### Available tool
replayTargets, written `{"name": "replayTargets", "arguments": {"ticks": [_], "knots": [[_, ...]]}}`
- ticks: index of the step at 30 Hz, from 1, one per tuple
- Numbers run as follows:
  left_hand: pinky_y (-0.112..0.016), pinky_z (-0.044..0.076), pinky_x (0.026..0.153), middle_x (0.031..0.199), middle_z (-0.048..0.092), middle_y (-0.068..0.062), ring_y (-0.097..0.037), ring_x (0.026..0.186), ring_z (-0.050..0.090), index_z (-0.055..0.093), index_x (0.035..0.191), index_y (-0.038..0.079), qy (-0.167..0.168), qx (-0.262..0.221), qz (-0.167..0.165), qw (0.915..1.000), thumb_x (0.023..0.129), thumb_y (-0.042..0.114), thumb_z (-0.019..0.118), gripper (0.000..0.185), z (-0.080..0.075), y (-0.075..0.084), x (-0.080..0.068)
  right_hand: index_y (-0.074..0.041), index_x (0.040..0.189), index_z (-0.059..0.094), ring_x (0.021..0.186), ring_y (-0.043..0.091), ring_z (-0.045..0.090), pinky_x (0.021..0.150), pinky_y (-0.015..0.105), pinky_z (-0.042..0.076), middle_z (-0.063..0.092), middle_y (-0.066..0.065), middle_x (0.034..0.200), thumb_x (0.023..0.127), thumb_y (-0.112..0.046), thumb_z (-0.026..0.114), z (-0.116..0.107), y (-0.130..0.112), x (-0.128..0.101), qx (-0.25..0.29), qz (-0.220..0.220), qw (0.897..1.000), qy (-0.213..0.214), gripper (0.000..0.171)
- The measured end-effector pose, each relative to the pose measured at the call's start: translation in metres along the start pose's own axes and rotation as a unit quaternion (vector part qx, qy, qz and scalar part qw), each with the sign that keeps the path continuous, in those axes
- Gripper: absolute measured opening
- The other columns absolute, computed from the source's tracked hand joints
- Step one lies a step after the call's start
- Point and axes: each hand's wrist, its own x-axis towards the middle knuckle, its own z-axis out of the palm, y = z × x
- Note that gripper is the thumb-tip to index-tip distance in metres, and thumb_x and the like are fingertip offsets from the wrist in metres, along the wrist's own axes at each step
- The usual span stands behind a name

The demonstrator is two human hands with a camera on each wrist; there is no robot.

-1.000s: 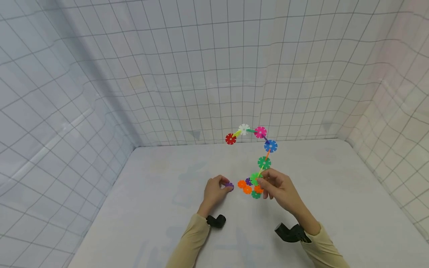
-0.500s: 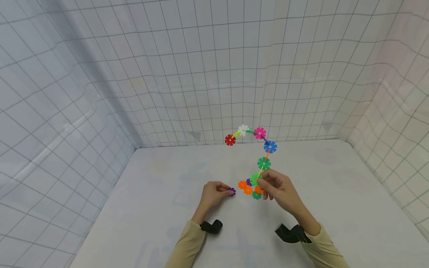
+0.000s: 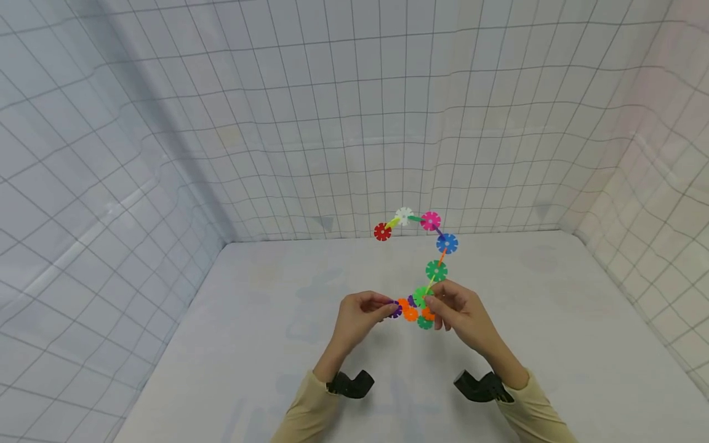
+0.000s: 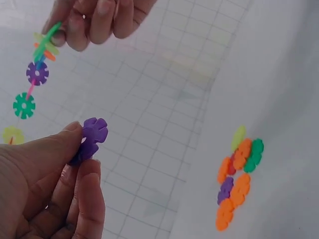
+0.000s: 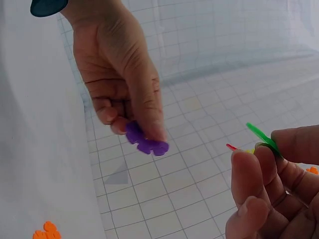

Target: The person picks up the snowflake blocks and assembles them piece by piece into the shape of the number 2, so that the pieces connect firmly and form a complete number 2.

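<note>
My left hand (image 3: 357, 320) pinches a purple notched plastic disc (image 4: 94, 133) between thumb and fingers, above the table. To its right, my right hand (image 3: 464, 314) pinches the light green disc (image 3: 421, 297) that ends a linked chain of such discs. From there the chain curves up and over to the left, through a green disc (image 3: 436, 271), a blue disc (image 3: 447, 243), a pink disc (image 3: 430, 221) and a white disc (image 3: 404, 216) to a red disc (image 3: 382, 232). Thin edge-on discs join them. A small gap separates the held purple disc from the chain.
Several loose discs lie on the white table (image 3: 266, 344) below the hands, among them an orange disc (image 4: 241, 188), a green disc (image 4: 254, 155) and a purple disc (image 4: 226, 190). White grid-lined sheeting (image 3: 354, 123) encloses the table at the back and sides.
My left hand has lifted the purple disc from the table and brought it rightward, nearer the chain. The right hand and the chain have stayed almost still.
</note>
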Motion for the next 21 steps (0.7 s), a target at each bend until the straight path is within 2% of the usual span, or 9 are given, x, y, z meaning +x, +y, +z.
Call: {"name": "replayTargets", "arguments": {"ticks": [5, 7, 10, 13, 16, 21], "knots": [[-0.029, 0.054, 0.061, 0.077, 0.069, -0.009, -0.014, 0.062, 0.062, 0.069, 0.086, -0.002, 0.010, -0.012, 0.040, 0.9991, 0.082, 0.008, 0.074, 0.012, 0.002, 0.044, -0.016, -0.006, 0.091, 0.058, 0.048, 0.017, 0.052, 0.044, 0.034, 0.043, 0.055, 0.004, 0.060, 0.094, -0.005, 0.058, 0.001, -0.001, 0.000, 0.001, -0.006, 1.000, 0.008, 0.003], [-0.031, 0.053, 0.059, 0.074, 0.068, -0.010, -0.013, 0.060, 0.061, 0.069, 0.083, -0.002, 0.010, -0.021, 0.055, 0.9982, 0.081, 0.006, 0.075, 0.011, 0.003, 0.055, -0.021, -0.007, 0.092, 0.058, 0.048, 0.017, 0.053, 0.044, 0.033, 0.043, 0.056, 0.005, 0.060, 0.093, -0.002, 0.057, 0.001, -0.001, 0.000, 0.002, -0.009, 1.000, 0.011, 0.005], [-0.033, 0.054, 0.058, 0.072, 0.068, -0.011, -0.019, 0.058, 0.062, 0.068, 0.082, -0.003, 0.009, -0.036, 0.078, 0.9963, 0.081, 0.003, 0.075, 0.009, 0.004, 0.063, -0.026, -0.006, 0.093, 0.059, 0.048, 0.017, 0.053, 0.044, 0.032, 0.043, 0.056, 0.006, 0.060, 0.093, -0.001, 0.058, 0.002, -0.001, 0.000, 0.003, -0.010, 1.000, 0.016, 0.005], [-0.034, 0.055, 0.058, 0.073, 0.068, -0.013, -0.027, 0.058, 0.063, 0.067, 0.082, -0.005, 0.010, -0.049, 0.098, 0.9940, 0.080, 0.000, 0.074, 0.009, 0.007, 0.065, -0.029, -0.004, 0.093, 0.058, 0.049, 0.016, 0.053, 0.044, 0.032, 0.043, 0.056, 0.008, 0.061, 0.093, 0.000, 0.057, 0.002, -0.001, 0.000, 0.005, -0.015, 1.000, 0.018, 0.005], [-0.032, 0.055, 0.058, 0.074, 0.068, -0.014, -0.029, 0.059, 0.065, 0.067, 0.084, -0.006, 0.015, -0.053, 0.111, 0.9923, 0.079, -0.002, 0.074, 0.009, 0.009, 0.063, -0.031, -0.003, 0.093, 0.058, 0.048, 0.017, 0.053, 0.043, 0.032, 0.043, 0.056, 0.009, 0.062, 0.093, 0.001, 0.057, 0.003, -0.001, -0.001, 0.009, -0.020, 1.000, 0.021, 0.004], [-0.030, 0.054, 0.057, 0.077, 0.069, -0.010, -0.018, 0.060, 0.065, 0.069, 0.086, -0.001, 0.032, -0.038, 0.119, 0.9917, 0.079, 0.002, 0.076, 0.010, 0.015, 0.046, -0.028, -0.003, 0.091, 0.058, 0.048, 0.016, 0.053, 0.043, 0.032, 0.042, 0.056, 0.008, 0.063, 0.093, 0.001, 0.057, 0.005, -0.003, -0.001, 0.012, -0.028, 0.999, 0.030, 0.004]]}}
